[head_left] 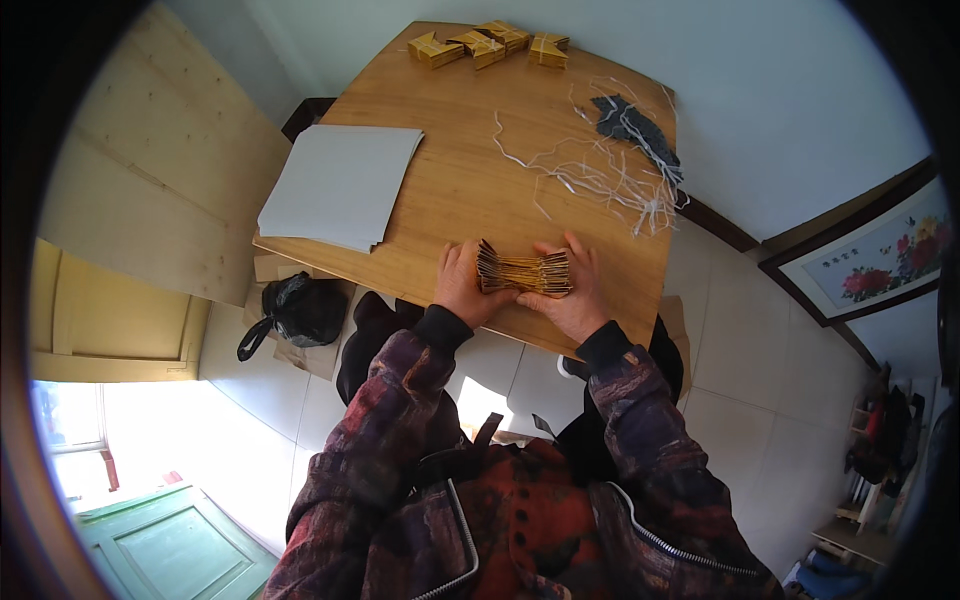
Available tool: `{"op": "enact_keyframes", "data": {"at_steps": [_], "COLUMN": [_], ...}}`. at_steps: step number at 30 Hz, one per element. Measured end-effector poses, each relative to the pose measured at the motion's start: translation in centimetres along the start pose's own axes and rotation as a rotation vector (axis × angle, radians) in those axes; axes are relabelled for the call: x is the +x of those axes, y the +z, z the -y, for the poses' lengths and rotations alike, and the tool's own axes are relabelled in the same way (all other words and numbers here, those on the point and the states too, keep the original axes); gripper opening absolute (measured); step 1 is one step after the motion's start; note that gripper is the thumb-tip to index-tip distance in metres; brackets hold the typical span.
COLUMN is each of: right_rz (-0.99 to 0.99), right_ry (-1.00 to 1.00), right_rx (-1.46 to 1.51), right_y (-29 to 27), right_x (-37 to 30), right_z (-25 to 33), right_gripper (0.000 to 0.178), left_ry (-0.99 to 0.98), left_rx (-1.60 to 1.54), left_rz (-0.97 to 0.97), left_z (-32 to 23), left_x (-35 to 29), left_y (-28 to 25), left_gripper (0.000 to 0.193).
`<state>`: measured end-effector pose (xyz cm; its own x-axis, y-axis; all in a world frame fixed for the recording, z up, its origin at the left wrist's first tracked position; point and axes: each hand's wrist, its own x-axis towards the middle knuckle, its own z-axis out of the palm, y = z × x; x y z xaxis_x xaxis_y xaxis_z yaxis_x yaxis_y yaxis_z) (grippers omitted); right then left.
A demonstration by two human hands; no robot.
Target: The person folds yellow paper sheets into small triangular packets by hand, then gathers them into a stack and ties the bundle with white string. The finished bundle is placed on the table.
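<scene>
Between my hands, near the front edge of the wooden table (455,150), is a stack of folded yellow-gold cardboard pieces (522,270) with their edges facing up. My left hand (465,285) presses against its left end, and my right hand (578,295) grips the right end. Both thumbs meet along the near side of the stack. Farther right lies a loose tangle of white strings (600,180), partly over a dark grey knitted cloth (637,130). Several tied yellow bundles (485,45) of similar pieces sit at the far edge.
A pile of white sheets (340,185) lies at the table's left. Below it, a black plastic bag (303,310) rests on cardboard on the floor. A plywood board (160,150) leans at the left, and a framed flower picture (870,250) stands at the right wall.
</scene>
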<state>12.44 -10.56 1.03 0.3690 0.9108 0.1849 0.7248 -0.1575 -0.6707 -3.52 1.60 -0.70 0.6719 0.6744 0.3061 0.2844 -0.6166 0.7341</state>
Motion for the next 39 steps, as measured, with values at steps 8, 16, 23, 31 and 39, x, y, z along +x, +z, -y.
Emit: {"op": "enact_keyframes", "data": {"at_steps": [8,16,23,31,39], "right_rz": [-0.007,0.042,-0.052,-0.102,0.257], "right_ry": [0.050,0.093,0.214,0.161,0.255], "right_rx": [0.232,0.922,1.167,1.074,0.719], "right_y": [-0.6,-1.8,0.2,2.4,-3.2], "right_x": [-0.1,-1.9,-2.6,-2.6,2.5], "right_z": [1.2,4.9,6.7,6.7,2.2], "right_gripper": [0.059,0.035,0.028,0.032,0.043], "left_ry": [-0.094,-0.038,-0.285,-0.292,-0.314], "left_rx": [-0.218,-1.131,-1.662,-1.701,-1.695], "left_rz": [0.155,0.130,0.131,-0.067,-0.247], "left_z": [-0.5,-2.9,-5.0,-3.9,0.0], "left_x": [0.6,-2.8,-5.1,-4.5,-4.6], "left_y": [-0.8,-2.8,-0.2,1.0,-1.5], "left_gripper": [0.065,0.105,0.077,0.050,0.048]}}
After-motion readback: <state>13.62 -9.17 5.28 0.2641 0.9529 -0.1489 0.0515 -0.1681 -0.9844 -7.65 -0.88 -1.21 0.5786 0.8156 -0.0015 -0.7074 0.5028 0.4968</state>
